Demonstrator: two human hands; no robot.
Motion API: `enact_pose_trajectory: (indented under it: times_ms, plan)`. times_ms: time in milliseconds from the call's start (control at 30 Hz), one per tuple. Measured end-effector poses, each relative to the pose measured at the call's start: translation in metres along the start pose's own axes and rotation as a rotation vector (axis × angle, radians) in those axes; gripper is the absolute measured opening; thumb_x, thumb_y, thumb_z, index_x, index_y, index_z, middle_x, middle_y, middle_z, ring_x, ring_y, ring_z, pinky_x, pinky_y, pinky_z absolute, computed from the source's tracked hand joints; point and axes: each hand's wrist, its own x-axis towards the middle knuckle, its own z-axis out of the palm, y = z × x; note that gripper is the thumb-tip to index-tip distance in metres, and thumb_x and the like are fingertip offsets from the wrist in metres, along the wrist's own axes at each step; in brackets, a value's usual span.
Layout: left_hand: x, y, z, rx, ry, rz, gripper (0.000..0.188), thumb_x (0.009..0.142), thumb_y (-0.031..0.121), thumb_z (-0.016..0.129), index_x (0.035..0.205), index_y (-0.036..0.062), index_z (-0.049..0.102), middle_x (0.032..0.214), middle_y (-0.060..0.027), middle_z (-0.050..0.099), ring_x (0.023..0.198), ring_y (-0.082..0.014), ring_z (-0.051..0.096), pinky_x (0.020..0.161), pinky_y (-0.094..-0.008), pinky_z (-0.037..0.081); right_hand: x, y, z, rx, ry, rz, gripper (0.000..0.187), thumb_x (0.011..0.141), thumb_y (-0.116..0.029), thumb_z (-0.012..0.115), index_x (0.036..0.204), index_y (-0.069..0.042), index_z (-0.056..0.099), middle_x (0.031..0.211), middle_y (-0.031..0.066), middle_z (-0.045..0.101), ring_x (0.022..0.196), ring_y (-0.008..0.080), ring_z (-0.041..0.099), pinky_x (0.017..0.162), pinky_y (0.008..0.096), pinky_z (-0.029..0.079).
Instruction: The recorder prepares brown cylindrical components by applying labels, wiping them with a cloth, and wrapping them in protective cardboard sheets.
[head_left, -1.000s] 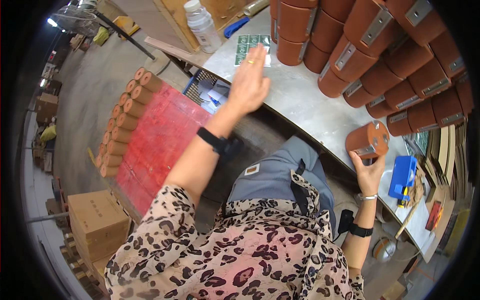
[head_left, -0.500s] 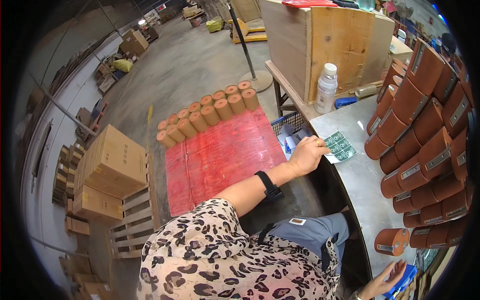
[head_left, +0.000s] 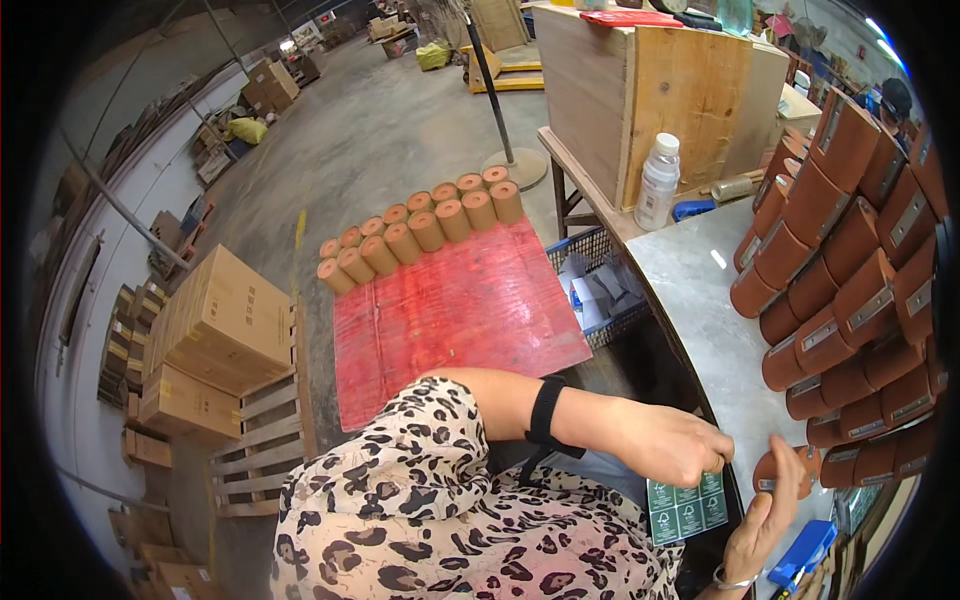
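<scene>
Green label sheet [head_left: 688,512], now off the tabletop [head_left: 690,262], below the left-hand grip [head_left: 672,445], edge pinched, right-hand grip [head_left: 765,515] loose.

Grey-topped table [head_left: 735,350] with one reddish-brown cylinder [head_left: 765,471], stacked similar cylinders [head_left: 850,292] and a white-capped bottle [head_left: 657,188].

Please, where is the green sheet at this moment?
At lower right in the head view: the green sheet is in the left hand, just left of the right hand.
</scene>
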Motion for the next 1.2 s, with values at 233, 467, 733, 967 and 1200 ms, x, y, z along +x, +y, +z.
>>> enact_pose_trajectory:
  times_ms: [233,467,733,967,1200]
  plan:
    - [0.013,0.005,-0.007,-0.23,0.206,0.15,0.018,0.069,0.008,0.068,0.063,-0.0013,0.054,0.092,-0.0172,0.062,0.111,-0.0373,0.061,0.078,-0.0404,0.059,-0.033,0.03,0.018,0.267,-0.1,0.172,0.039,0.107,-0.026,0.038,0.105,0.007,0.059,0.092,0.0092,0.06,0.085,0.0168,0.054,0.077,0.03,0.042]
    - [0.02,-0.003,-0.006,-0.621,0.575,-0.395,0.032,0.091,0.004,0.064,0.122,0.0034,0.06,0.126,-0.0168,0.061,0.12,-0.0316,0.06,0.089,-0.0358,0.055,-0.048,0.044,0.025,0.315,0.188,0.293,0.023,0.105,-0.015,0.049,0.085,-0.003,0.051,0.079,-0.0037,0.046,0.074,0.0052,0.036,0.064,0.0231,0.03]
    - [0.007,0.0,0.025,-1.569,0.625,-0.975,0.035,0.089,0.012,0.074,0.121,-0.0009,0.064,0.111,-0.0073,0.07,0.1,-0.0142,0.066,0.09,-0.0306,0.053,-0.008,0.026,0.063,0.349,0.435,0.317,0.017,0.1,-0.009,0.061,0.085,-0.001,0.057,0.073,-0.0065,0.046,0.067,0.0018,0.038,0.057,0.0197,0.033]
    - [0.023,0.003,0.028,-1.625,0.551,-1.027,0.035,0.084,0.004,0.076,0.117,-0.0023,0.065,0.108,-0.0087,0.071,0.096,-0.0149,0.068,0.085,-0.0298,0.056,-0.02,0.02,0.061,0.417,0.451,0.316,0.026,0.101,-0.014,0.06,0.079,-0.001,0.055,0.064,-0.0083,0.045,0.057,-0.0011,0.035,0.049,0.0193,0.028]
    - [0.026,0.014,0.031,-1.598,0.545,-1.095,0.036,0.083,0.003,0.077,0.117,-0.0012,0.065,0.107,-0.009,0.071,0.093,-0.0147,0.069,0.081,-0.0294,0.057,-0.023,0.026,0.06,0.374,0.445,0.349,0.022,0.097,-0.013,0.065,0.081,-0.001,0.056,0.067,-0.0033,0.048,0.056,0.0022,0.039,0.05,0.0208,0.031]
